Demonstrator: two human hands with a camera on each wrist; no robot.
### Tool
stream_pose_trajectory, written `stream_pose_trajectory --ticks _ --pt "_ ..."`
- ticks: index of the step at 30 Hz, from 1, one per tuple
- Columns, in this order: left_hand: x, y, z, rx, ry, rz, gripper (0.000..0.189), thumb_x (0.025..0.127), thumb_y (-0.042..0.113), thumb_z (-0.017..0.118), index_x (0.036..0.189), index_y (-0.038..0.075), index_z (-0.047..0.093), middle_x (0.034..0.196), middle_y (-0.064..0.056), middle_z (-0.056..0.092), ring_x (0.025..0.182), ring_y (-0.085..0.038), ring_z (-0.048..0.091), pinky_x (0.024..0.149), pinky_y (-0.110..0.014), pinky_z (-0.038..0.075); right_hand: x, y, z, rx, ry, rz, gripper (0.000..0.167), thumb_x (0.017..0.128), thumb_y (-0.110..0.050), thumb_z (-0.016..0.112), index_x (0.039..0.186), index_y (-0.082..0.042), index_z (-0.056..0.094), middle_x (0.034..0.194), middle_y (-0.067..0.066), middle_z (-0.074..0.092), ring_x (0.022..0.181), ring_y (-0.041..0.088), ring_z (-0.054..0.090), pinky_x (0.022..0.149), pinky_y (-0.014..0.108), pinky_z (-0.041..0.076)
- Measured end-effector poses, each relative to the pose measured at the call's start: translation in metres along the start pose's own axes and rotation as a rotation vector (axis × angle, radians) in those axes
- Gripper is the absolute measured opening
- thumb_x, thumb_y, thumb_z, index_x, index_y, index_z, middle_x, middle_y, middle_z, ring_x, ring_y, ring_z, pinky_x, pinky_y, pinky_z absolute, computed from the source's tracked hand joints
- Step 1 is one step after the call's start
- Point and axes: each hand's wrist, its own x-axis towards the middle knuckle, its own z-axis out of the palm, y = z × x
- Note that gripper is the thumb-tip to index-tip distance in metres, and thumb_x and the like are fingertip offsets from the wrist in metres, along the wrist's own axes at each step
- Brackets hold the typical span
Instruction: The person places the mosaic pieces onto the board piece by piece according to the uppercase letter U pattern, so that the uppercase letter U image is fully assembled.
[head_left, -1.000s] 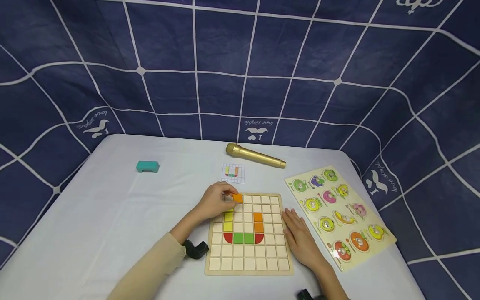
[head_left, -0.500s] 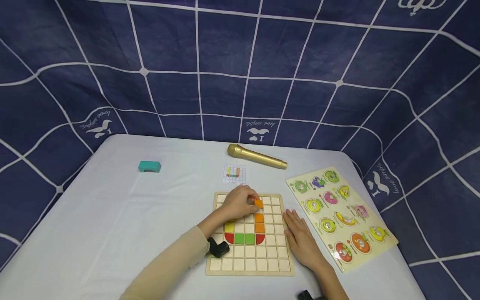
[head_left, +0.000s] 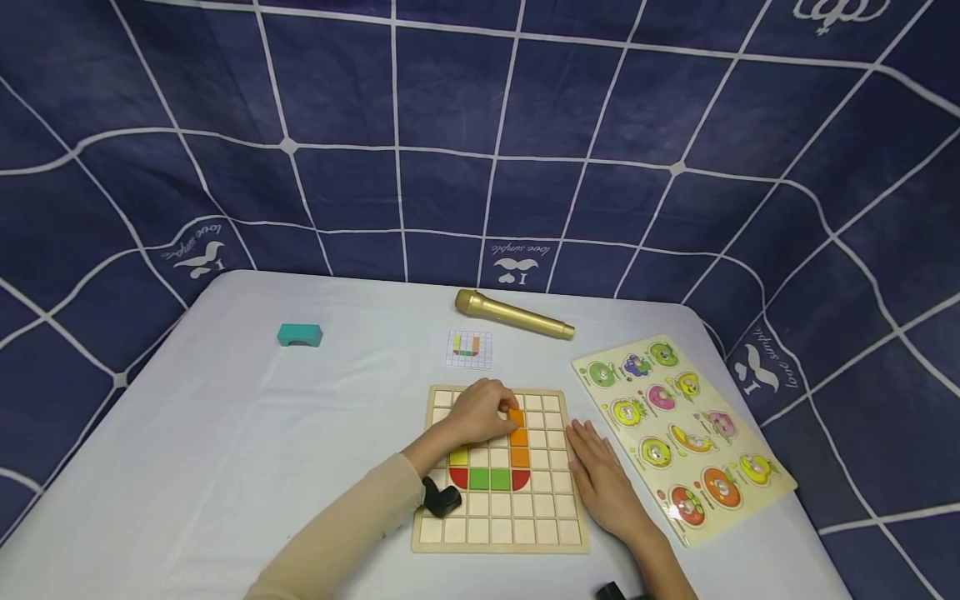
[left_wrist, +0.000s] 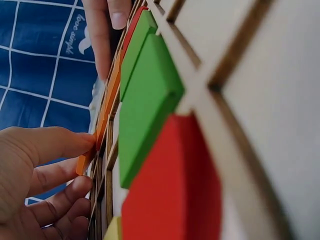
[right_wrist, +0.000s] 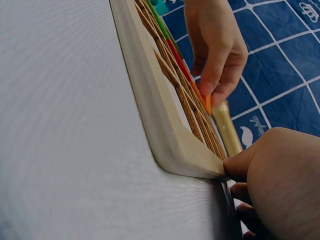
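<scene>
My left hand (head_left: 480, 414) pinches an orange square tile (head_left: 516, 417) between thumb and fingers at a wooden grid board (head_left: 498, 547). In the left wrist view, the tile (left_wrist: 81, 164) is tilted at the grid, just beyond other orange tiles (left_wrist: 106, 107). Below it on the board, two orange squares, red rounded corners (head_left: 520, 478), green squares (head_left: 489, 478) and a yellow square (head_left: 458, 456) form a U shape. The left hand hides part of the yellow side. My right hand (head_left: 606, 483) lies along the board's right edge with extended fingers, its thumb touching the rim in the right wrist view.
Behind the board lies a small card (head_left: 468, 350) printed with a coloured U. A gold microphone (head_left: 515, 315) is further back. To the right sits a fruit puzzle board (head_left: 765, 492); a teal arch block (head_left: 299, 335) stands at the back left. The table has a white cover.
The left hand has carried the orange tile rightward from the board's upper left to the orange column, then slightly down toward the other orange squares. The right hand has stayed put.
</scene>
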Motion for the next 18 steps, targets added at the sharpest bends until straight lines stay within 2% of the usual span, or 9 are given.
stream_pose_trajectory --ticks 6,13,18 --pt "0.003 0.003 0.001 0.032 -0.022 -0.017 0.019 0.071 0.026 0.076 0.086 0.016 0.07 0.072 0.008 0.049 0.072 -0.01 0.044 0.063 -0.023 0.037 0.0 0.001 0.0 -0.003 -0.003 0.006 0.048 0.091 -0.008 0.054 0.137 -0.001 0.041 0.144 0.013 0.034 0.135 0.031 0.024 0.105 0.052 0.014" --pt "0.002 0.004 -0.001 0.042 -0.036 -0.024 0.021 0.071 0.026 0.076 0.088 0.015 0.07 0.075 0.004 0.053 0.072 -0.01 0.045 0.063 -0.023 0.038 -0.001 0.001 0.0 -0.005 -0.016 0.016 0.048 0.092 -0.009 0.053 0.138 -0.002 0.04 0.145 0.012 0.034 0.135 0.029 0.023 0.106 0.05 0.014" --pt "-0.005 0.0 -0.01 0.035 -0.002 -0.016 0.025 0.073 0.027 0.075 0.092 0.012 0.07 0.076 0.003 0.053 0.073 -0.011 0.045 0.064 -0.024 0.039 0.0 0.002 0.0 -0.004 0.01 -0.015 0.047 0.091 -0.007 0.054 0.136 0.001 0.042 0.143 0.015 0.035 0.134 0.034 0.025 0.105 0.052 0.015"
